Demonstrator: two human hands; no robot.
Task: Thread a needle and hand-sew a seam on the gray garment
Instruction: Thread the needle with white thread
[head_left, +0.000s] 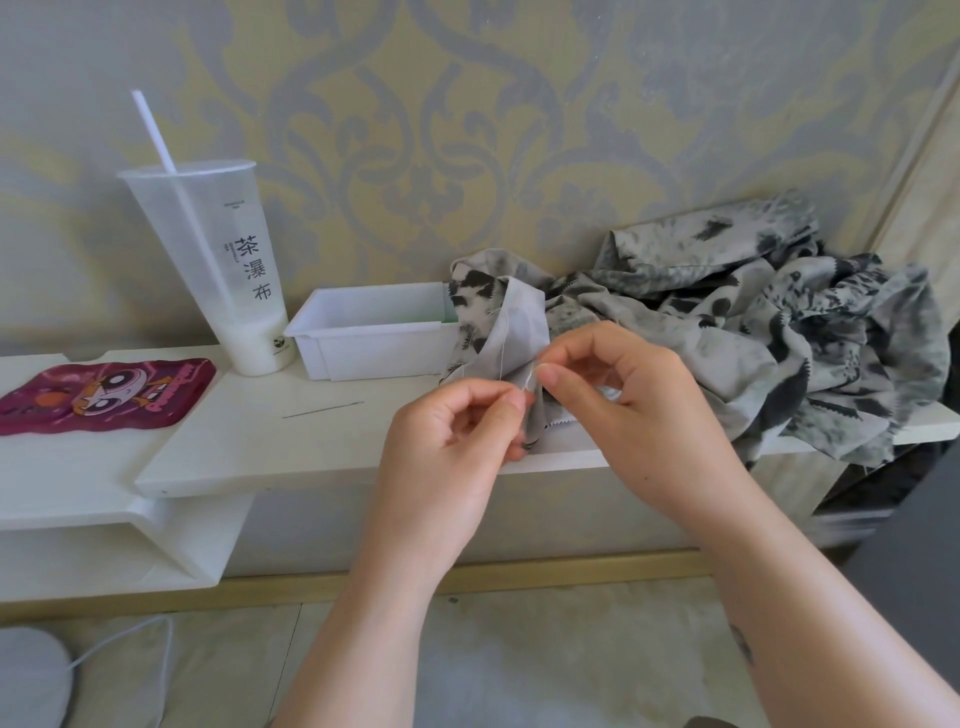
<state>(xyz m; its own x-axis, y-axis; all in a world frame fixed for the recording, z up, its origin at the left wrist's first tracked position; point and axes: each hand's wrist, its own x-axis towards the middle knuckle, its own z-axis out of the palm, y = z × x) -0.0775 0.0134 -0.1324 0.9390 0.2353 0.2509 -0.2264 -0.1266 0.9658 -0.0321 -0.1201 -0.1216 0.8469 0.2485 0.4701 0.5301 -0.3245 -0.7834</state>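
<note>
White thread (525, 383) is pinched by your left hand (447, 441) and right hand (623, 395), close together. The needle (322, 409) lies on the counter (260, 452), so threading it and sewing the gray garment (727, 322) seem still to do.

Needle (323, 409), seemingly unthreaded, near crumpled gray garment (753, 332)

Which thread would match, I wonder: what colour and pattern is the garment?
The garment is pale gray with dark charcoal blotches; head view.
</note>
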